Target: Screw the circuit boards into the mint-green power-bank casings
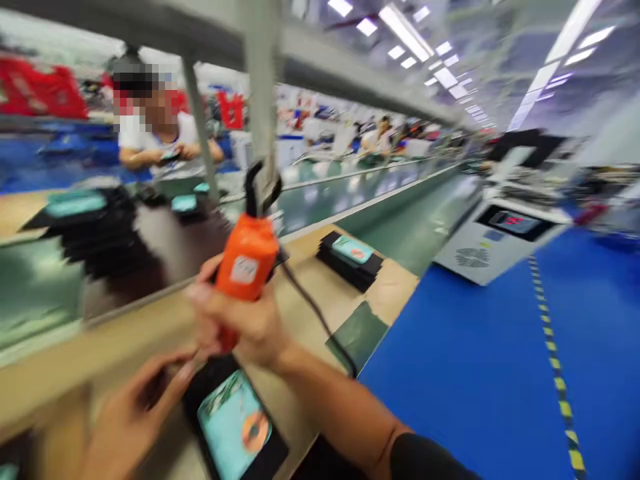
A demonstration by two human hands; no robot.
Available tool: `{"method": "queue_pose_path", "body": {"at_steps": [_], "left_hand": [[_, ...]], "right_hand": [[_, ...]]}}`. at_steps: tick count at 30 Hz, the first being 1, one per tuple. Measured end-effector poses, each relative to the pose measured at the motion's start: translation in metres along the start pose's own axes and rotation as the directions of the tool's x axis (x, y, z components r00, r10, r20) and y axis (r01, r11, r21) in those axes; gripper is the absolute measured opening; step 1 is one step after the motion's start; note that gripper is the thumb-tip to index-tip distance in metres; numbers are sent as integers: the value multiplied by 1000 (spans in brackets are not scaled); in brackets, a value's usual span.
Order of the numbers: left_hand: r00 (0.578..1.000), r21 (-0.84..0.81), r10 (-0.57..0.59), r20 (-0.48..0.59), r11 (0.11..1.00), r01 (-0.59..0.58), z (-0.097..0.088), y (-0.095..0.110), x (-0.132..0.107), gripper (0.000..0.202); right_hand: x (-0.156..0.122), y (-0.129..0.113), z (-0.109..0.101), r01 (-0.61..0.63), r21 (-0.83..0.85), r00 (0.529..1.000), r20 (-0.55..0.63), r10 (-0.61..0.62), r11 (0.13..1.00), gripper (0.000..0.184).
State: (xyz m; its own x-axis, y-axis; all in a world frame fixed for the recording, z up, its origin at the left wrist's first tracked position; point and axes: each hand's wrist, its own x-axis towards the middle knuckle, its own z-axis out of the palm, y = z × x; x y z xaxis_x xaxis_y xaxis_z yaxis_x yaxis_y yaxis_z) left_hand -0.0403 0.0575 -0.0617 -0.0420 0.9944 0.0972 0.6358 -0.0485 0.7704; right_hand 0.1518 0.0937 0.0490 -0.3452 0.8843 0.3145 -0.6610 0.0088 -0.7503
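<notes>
Factory hall. Long green belt (350, 193) is seen between work tables (320, 293); workers (160, 127) are seated alongside, ceiling lights (405, 27) are hung in rows.

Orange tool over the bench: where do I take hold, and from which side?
I'd take the orange tool around its lower barrel, from the near side, as the right hand does. It stands nearly upright and round, its black cable leaves on the right and a black fitting tops it.
</notes>
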Motion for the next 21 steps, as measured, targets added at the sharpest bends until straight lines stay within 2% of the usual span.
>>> {"method": "queue_pose_path", "body": {"at_steps": [1, 4, 11, 17, 21], "left_hand": [[999, 3, -27, 41, 1000, 27, -3, -1, -7, 46], [999, 62, 19, 39, 998, -21, -5, 2, -14, 32], [989, 150, 28, 143, 987, -50, 18, 18, -20, 17], [984, 223, 15, 175, 973, -54, 32, 23, -26, 5], [986, 218, -5, 164, 976, -31, 33, 24, -25, 5]], "right_hand": [[-1, 0, 0, -21, -33, 1000, 18, 22, 999, 46], [-2, 6, -3, -4, -86, 1000, 20, 6, 996, 44], [-16, 18, -11, 2, -231, 1000, 12, 1, 973, 36], [-17, 28, -25, -49, -296, 994, -107, 17, 954, 51], [-18, 30, -27, -59, -283, 992, -128, 24, 957, 49]]}}
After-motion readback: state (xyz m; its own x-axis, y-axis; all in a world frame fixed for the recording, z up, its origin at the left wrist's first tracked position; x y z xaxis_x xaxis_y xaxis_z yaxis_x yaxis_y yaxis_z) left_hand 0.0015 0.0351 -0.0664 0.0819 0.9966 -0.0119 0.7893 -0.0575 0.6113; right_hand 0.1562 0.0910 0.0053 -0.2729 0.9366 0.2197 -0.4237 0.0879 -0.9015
